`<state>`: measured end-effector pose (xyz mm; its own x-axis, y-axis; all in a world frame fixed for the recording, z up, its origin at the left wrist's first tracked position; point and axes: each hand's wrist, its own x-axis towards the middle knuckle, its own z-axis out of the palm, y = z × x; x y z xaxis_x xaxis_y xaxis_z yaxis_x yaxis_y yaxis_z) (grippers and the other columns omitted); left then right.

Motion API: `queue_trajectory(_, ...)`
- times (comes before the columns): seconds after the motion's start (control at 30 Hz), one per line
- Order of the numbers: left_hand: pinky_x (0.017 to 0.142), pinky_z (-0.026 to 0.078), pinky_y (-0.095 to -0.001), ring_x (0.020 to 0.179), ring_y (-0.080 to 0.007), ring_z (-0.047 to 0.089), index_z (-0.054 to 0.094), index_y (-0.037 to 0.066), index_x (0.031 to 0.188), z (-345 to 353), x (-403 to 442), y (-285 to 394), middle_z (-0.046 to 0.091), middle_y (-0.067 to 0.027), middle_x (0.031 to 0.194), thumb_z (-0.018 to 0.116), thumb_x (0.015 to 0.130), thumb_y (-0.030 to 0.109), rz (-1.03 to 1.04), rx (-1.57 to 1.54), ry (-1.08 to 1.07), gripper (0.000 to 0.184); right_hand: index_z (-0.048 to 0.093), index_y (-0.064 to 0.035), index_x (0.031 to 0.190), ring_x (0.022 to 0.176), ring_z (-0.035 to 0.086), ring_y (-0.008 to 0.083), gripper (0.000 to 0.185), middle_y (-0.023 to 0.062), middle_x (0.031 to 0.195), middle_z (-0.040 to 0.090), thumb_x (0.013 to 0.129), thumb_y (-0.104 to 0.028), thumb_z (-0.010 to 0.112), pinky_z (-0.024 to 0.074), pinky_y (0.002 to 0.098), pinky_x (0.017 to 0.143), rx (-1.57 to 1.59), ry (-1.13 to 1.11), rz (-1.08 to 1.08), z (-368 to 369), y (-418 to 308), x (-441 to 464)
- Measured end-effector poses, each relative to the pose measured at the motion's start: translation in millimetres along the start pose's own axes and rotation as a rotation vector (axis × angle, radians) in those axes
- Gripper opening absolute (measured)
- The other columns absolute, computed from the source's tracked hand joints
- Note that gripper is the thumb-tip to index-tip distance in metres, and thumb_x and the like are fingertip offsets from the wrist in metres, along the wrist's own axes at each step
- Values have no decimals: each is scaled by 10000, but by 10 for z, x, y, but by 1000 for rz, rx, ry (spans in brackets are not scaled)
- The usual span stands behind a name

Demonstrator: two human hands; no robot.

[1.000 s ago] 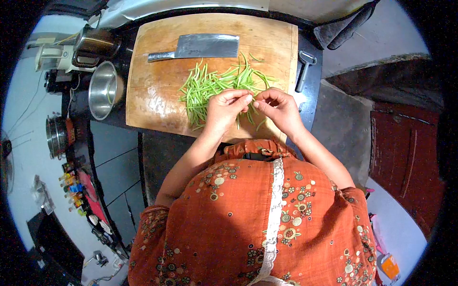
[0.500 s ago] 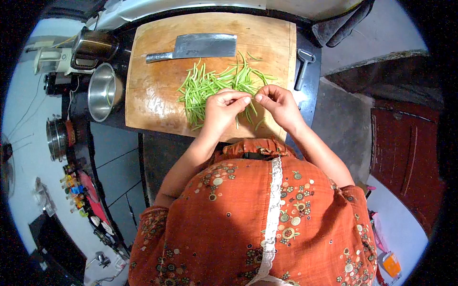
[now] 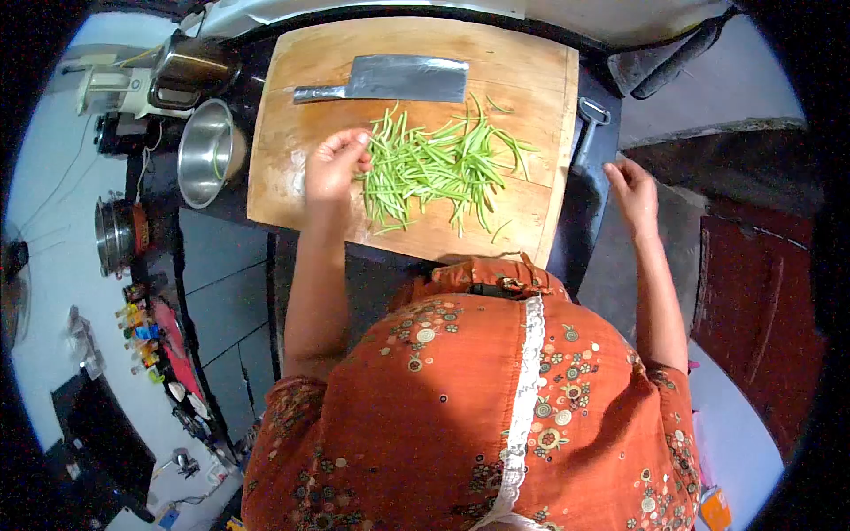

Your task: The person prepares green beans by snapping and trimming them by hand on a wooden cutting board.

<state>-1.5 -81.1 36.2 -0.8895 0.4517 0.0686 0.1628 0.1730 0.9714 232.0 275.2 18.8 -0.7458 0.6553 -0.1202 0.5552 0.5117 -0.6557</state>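
Many thin green stems lie in a loose pile on the wooden board. My left hand is at the left edge of the pile, thumb and fingers pinched together; what they hold, if anything, is too small to tell. Out past the board's right edge, my right hand has its thumb and forefinger close together, and nothing can be made out between them. Behind the pile rests a cleaver, its handle toward the left.
A metal bowl stands left of the board, with one green piece inside. Behind it are a metal pot and a white appliance. A peeler lies on the dark counter at the right.
My hands have parted from their meeting point over the pile. The left one has moved left and the right one out past the board's right side. The view has shifted slightly.
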Motion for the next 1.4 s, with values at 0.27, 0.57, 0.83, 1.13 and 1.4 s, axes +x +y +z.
queue_trajectory(0.27, 480, 411, -178, 551, -48, 502, 624, 27, 870, -115, 233, -175, 576, 6, 685, 629, 809, 149, -421, 207, -72, 137, 618, -48, 933, 930, 586, 284, 424, 139, 993, 605, 763, -436, 602, 446, 371, 815, -670, -153, 170, -52, 428, 298)
queue_trajectory(0.57, 477, 400, -187, 542, -52, 491, 608, 39, 826, -357, 396, -291, 552, 15, 649, 633, 788, 162, -522, 369, -168, 131, 510, -143, 1146, 1178, 424, 293, 518, 92, 1268, 455, 685, -290, 696, 409, 462, 883, -670, -347, 370, 73, 883, 496)
queue_trajectory(0.83, 644, 481, -258, 696, -132, 584, 618, -14, 972, -219, 246, -367, 648, -53, 818, 711, 702, 145, -306, 460, -242, 327, 389, -218, 1278, 1186, 421, 305, 622, 112, 1299, 431, 722, -285, 658, 373, 446, 943, -687, -303, 372, 131, 1302, 481)
queue_trajectory(1.13, 615, 466, -281, 638, -162, 600, 669, 38, 775, -522, -292, -1050, 641, -88, 694, 735, 639, 271, -453, 559, -151, 277, 386, -184, 1263, 1094, 490, 326, 602, 116, 1329, 368, 729, -253, 656, 441, 421, 861, -694, -274, 285, -49, 968, 347)
queue_trajectory(1.4, 599, 454, -227, 641, -80, 556, 657, 12, 856, -319, -323, 22, 628, -31, 718, 699, 720, 172, -534, 285, -238, 215, 625, -54, 896, 823, 624, 274, 227, 141, 831, 637, 798, -258, 600, 479, 380, 686, -297, 52, -79, -181, 65, 177)
